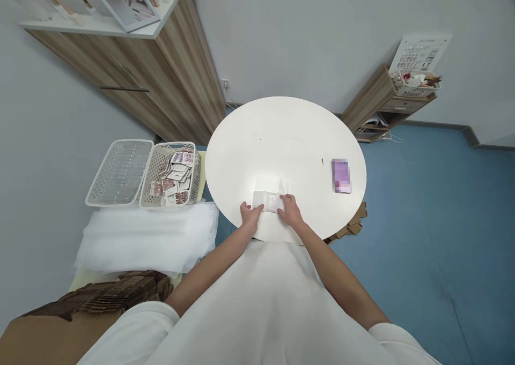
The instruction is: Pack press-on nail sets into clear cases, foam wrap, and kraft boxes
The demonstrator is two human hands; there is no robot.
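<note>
A small folded white foam sheet [265,200] lies on the near part of the round white table [281,134]. Whether anything is wrapped inside it cannot be made out. My left hand [250,215] grips its left near corner, with the thumb on top. At the opposite end my right hand [290,210] has its thumb and fingers closed on the edge. Part of the sheet's far side stands up slightly, pale against the tabletop.
A purple box [341,176] lies at the table's right. To the left are a basket of printed packets [175,174], a basket of clear plastic items [120,172], stacked foam sheets [148,236] and brown cardboard [100,295]. Cabinets [161,70] stand behind.
</note>
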